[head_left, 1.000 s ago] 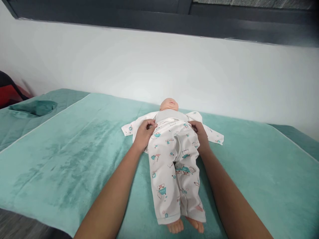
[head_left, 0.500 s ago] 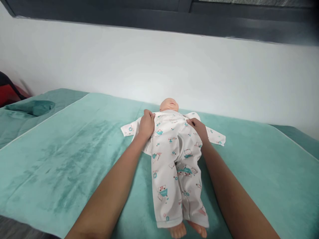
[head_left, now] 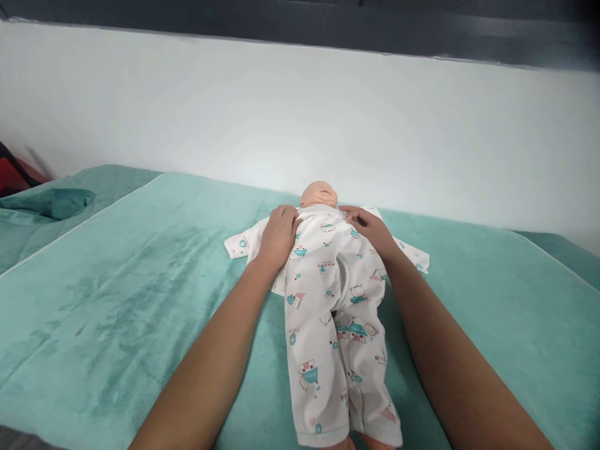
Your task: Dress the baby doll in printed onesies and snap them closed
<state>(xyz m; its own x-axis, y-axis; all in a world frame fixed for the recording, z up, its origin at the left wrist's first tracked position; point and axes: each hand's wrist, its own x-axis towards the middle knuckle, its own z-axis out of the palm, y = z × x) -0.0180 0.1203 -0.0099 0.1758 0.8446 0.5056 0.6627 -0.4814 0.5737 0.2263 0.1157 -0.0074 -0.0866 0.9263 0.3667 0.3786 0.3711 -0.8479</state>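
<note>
A baby doll (head_left: 319,194) lies on its back on a teal towel (head_left: 131,281), head toward the wall. It wears white printed trousers (head_left: 332,319) whose top edge reaches its neck. A white printed top (head_left: 239,242) lies spread under it, sleeves out to both sides. My left hand (head_left: 277,236) grips the trousers' upper edge at the doll's left shoulder side, fingers curled. My right hand (head_left: 368,228) grips the same edge on the other side, just below the chin. The doll's feet are cut off at the bottom of the view.
A white wall (head_left: 300,125) runs close behind the doll, with a dark window frame (head_left: 328,25) above. A folded teal cloth (head_left: 51,203) lies at far left, beside something red and black (head_left: 12,175).
Both hands have pulled the trousers' upper edge from the doll's belly up to its neck, covering the grey torso. The view has shifted slightly down the doll.
</note>
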